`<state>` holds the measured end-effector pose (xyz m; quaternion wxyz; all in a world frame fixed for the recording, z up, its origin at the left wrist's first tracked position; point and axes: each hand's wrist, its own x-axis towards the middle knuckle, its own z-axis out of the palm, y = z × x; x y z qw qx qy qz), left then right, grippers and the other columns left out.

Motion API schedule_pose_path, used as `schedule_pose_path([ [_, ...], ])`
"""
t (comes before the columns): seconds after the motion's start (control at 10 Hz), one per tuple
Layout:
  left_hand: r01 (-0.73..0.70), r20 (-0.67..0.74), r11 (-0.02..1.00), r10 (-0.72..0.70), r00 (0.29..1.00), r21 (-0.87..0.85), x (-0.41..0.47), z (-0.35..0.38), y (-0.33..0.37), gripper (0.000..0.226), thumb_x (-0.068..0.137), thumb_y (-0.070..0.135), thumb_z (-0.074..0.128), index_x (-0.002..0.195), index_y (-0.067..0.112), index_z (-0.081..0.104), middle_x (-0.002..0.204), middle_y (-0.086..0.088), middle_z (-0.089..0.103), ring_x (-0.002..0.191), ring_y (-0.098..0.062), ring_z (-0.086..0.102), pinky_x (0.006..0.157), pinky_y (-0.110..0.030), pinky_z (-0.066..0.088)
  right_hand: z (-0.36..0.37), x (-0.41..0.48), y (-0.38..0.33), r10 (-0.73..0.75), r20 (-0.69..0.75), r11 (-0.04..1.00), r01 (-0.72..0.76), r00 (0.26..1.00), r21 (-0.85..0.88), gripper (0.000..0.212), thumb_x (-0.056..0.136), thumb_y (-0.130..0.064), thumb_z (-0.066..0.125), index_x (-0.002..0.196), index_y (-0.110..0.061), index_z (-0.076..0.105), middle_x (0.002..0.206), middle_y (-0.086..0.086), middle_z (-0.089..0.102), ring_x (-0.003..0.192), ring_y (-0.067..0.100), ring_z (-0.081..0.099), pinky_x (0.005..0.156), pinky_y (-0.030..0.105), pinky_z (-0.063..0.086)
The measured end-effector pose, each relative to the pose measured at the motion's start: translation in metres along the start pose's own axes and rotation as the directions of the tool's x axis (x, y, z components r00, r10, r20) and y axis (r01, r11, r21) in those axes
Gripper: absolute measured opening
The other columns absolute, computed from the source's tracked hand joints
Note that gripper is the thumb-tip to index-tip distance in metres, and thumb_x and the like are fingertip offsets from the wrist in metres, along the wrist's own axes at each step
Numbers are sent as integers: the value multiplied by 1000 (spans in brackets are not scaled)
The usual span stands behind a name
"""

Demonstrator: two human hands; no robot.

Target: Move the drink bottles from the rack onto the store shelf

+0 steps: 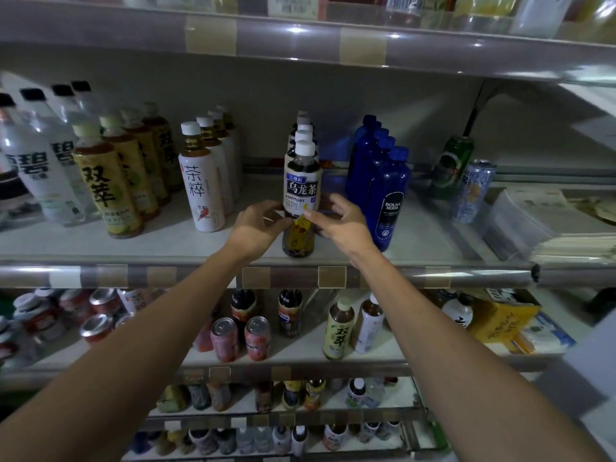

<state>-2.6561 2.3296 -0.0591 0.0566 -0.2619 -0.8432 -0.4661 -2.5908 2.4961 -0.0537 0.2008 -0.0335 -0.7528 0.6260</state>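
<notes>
bottle [301, 191], dark tea, white cap, blue-white label, upright

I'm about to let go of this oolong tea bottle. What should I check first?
1. Oolong tea bottle upright: ok.
2. Lined up with the white-capped row behind it: ok.
3. Label facing front: ok.
4. Gap to the blue soda bottle: ok.
5. Base flat on the shelf: cannot tell.
6. Hands free: not ok; left hand and right hand both hold it low.
</notes>
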Motion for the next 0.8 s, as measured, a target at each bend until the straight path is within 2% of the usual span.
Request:
schedule_pose_path([
  [0.1, 14, -32, 1000, -14, 999, -10, -4, 6, -2, 27, 89, 29, 66, 113, 18, 60, 97, 0, 67, 86, -15, 64, 81, -34, 55, -2, 1, -2, 14, 44, 1000, -14, 999, -5, 29, 84, -23, 77, 98, -40, 58, 101, -23, 56, 120, 20, 55, 103, 51, 48],
  [0.2, 13, -42, 1000, -12, 999, 18, -6, 8, 1, 28, 91, 28, 64, 115, 15, 58, 97, 0, 65, 87, -15, 62, 78, -31, 51, -3, 2, -3, 34, 56, 999, -34, 998, 12, 29, 86, -20, 75, 101, -38, 57, 106, -14, 57, 122, 23, 54, 101, 49, 50],
  [0.3, 13, -36, 998, -11, 999, 62, -6, 8, 5, 29, 92, 28, 62, 116, 12, 56, 100, -1, 63, 89, -15, 59, 77, -28, 47, -2, 1, -1, 49, 61, 999, -51, 997, 20, 34, 90, -14, 69, 119, -26, 57, 104, -13, 56, 115, 19, 54, 101, 42, 49],
  [0.4, 3, -13, 994, -2, 1000, 107, -7, 6, 7, 30, 94, 30, 59, 118, 13, 53, 102, -2, 63, 90, -17, 60, 76, -30, 46, -3, 0, -2, 65, 56, 998, -65, 996, 6, 45, 93, -8, 64, 136, -14, 51, 109, -10, 56, 115, 17, 52, 105, 40, 46],
  [0.5, -59, 15, 914, 58, 998, 401, -13, 7, 6, 33, 95, 37, 52, 121, 19, 42, 109, -3, 63, 95, -24, 60, 74, -35, 46, -2, -3, -5, 88, 42, 993, -84, 995, -79, 47, 97, -10, 58, 143, -12, 46, 131, 3, 54, 128, 17, 48, 111, 41, 40],
  [0.6, -80, 16, 828, 85, 996, 555, -17, 7, 6, 33, 94, 40, 49, 120, 20, 40, 111, -6, 61, 100, -27, 57, 74, -35, 42, -1, -8, -6, 106, 17, 983, -102, 994, -153, 45, 97, -19, 60, 141, -16, 49, 136, 2, 52, 127, 17, 48, 110, 42, 40],
  [0.7, -135, 76, 846, 111, 991, 517, -24, 5, 5, 31, 94, 37, 49, 119, 20, 41, 106, -5, 62, 89, -23, 56, 72, -33, 41, -9, -16, -3, 125, -16, 967, -125, 992, -221, 37, 94, -30, 64, 130, -23, 59, 132, 3, 60, 121, 21, 57, 107, 46, 45],
  [0.8, -138, 98, 883, 105, 990, 449, -26, -1, 7, 30, 94, 33, 50, 121, 21, 45, 101, 0, 62, 86, -18, 55, 72, -32, 43, -17, -20, -1, 145, -46, 954, -152, 988, -260, 32, 94, -30, 63, 125, -23, 63, 126, 1, 63, 117, 20, 59, 107, 45, 45],
])
